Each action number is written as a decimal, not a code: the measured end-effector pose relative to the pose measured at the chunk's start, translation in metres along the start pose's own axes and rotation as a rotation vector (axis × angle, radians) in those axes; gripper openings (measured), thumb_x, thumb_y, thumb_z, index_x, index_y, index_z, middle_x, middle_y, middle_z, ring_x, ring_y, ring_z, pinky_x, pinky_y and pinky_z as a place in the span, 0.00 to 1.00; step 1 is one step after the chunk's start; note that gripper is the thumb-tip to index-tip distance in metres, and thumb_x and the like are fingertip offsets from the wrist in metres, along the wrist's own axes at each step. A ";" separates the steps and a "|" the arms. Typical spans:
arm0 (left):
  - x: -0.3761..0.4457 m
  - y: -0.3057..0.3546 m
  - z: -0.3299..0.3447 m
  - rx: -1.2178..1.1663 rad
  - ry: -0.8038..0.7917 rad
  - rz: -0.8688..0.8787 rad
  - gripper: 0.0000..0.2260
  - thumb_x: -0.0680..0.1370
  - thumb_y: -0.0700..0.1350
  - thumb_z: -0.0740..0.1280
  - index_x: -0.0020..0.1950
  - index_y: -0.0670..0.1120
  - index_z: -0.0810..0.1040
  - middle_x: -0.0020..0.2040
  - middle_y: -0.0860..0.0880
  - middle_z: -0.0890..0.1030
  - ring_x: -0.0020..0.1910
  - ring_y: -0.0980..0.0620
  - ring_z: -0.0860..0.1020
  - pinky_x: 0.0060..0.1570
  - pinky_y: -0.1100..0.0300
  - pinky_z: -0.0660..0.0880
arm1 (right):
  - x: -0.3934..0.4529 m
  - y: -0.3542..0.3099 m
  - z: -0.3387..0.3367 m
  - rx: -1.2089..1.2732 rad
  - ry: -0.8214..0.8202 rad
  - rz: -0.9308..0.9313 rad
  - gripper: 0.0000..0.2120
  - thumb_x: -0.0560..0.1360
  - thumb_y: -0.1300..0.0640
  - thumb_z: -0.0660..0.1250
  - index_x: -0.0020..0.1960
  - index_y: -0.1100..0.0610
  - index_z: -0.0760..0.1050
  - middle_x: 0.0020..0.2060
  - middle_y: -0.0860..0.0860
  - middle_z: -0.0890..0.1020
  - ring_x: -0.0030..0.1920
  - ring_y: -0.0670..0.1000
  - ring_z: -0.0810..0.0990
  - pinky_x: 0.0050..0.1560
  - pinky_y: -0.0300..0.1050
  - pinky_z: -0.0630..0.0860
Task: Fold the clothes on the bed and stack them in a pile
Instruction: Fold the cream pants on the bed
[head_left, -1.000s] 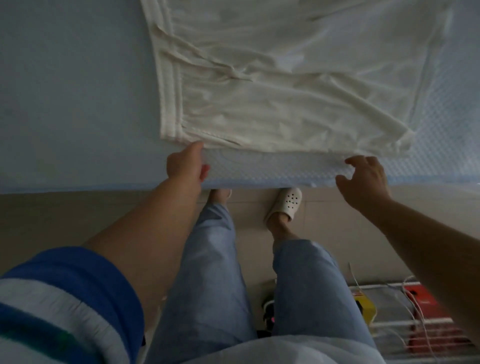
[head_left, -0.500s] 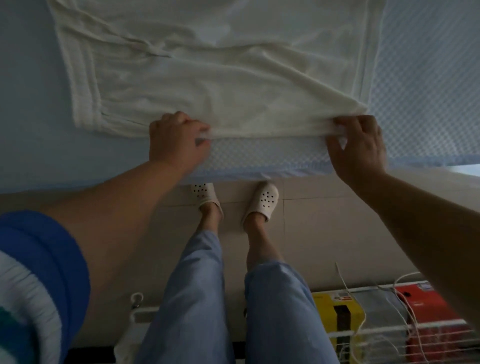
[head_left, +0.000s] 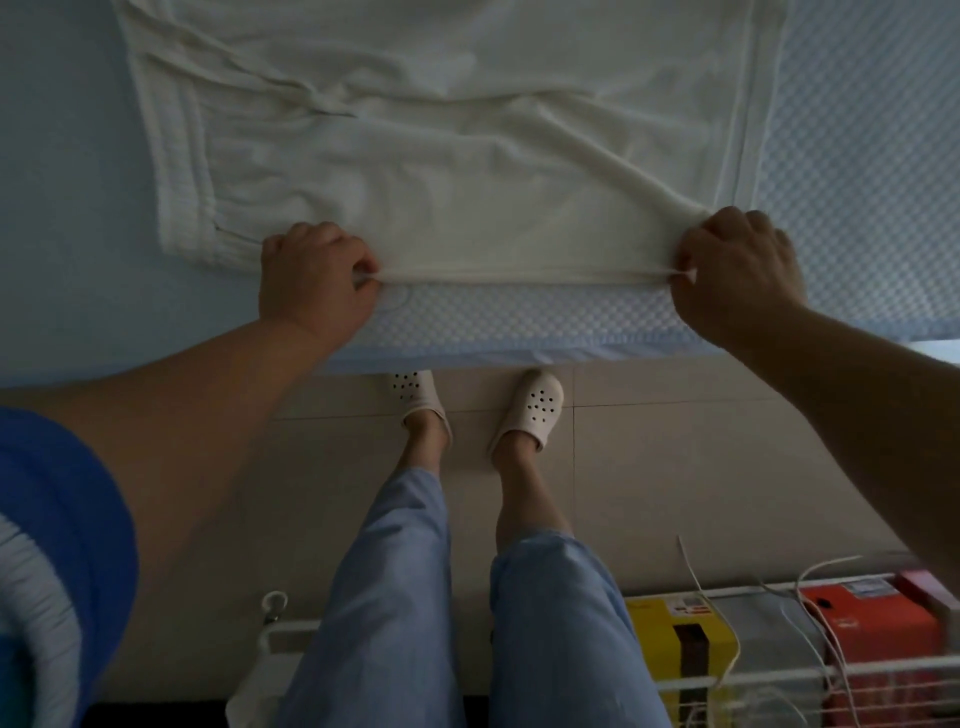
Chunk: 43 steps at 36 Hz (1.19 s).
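your left hand (head_left: 317, 278) and right hand (head_left: 737, 270) each pinch the near edge of the cream garment (head_left: 441, 156), pulled taut on the bed (head_left: 78, 208)

Left hand (head_left: 317, 280), right hand (head_left: 737, 270): fists curled, arms outstretched.

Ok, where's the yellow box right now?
In the head view, the yellow box sits low on the right, in the white wire rack on the floor, just left of the orange box.
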<state>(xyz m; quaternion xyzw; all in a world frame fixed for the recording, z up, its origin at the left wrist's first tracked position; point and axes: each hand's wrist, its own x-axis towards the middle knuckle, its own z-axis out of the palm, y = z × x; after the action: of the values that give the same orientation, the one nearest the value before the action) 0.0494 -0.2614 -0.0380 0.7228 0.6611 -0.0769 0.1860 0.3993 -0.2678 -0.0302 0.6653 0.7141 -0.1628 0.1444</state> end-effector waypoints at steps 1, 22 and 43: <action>-0.002 -0.002 -0.001 -0.013 0.011 0.016 0.06 0.70 0.43 0.71 0.45 0.44 0.82 0.46 0.41 0.80 0.51 0.39 0.75 0.53 0.50 0.63 | -0.005 0.000 -0.001 0.016 0.018 -0.014 0.08 0.72 0.59 0.66 0.49 0.63 0.76 0.49 0.61 0.75 0.52 0.62 0.71 0.52 0.54 0.66; -0.042 -0.017 0.001 0.052 -0.120 0.190 0.07 0.68 0.38 0.69 0.45 0.44 0.81 0.42 0.43 0.79 0.47 0.41 0.75 0.53 0.52 0.60 | -0.080 -0.001 0.018 -0.174 -0.208 -0.054 0.07 0.69 0.64 0.65 0.43 0.54 0.78 0.38 0.53 0.80 0.44 0.56 0.75 0.44 0.47 0.63; 0.031 -0.039 -0.149 -0.556 0.077 -0.200 0.05 0.75 0.44 0.67 0.49 0.44 0.80 0.45 0.44 0.82 0.47 0.43 0.78 0.44 0.57 0.69 | 0.008 -0.023 -0.164 0.618 0.114 0.411 0.04 0.73 0.56 0.69 0.41 0.52 0.75 0.33 0.45 0.76 0.33 0.46 0.72 0.32 0.39 0.65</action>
<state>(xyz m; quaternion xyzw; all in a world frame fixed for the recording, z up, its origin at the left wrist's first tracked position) -0.0056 -0.1749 0.0813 0.5778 0.7312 0.1167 0.3433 0.3773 -0.1923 0.1154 0.8149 0.4898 -0.3010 -0.0736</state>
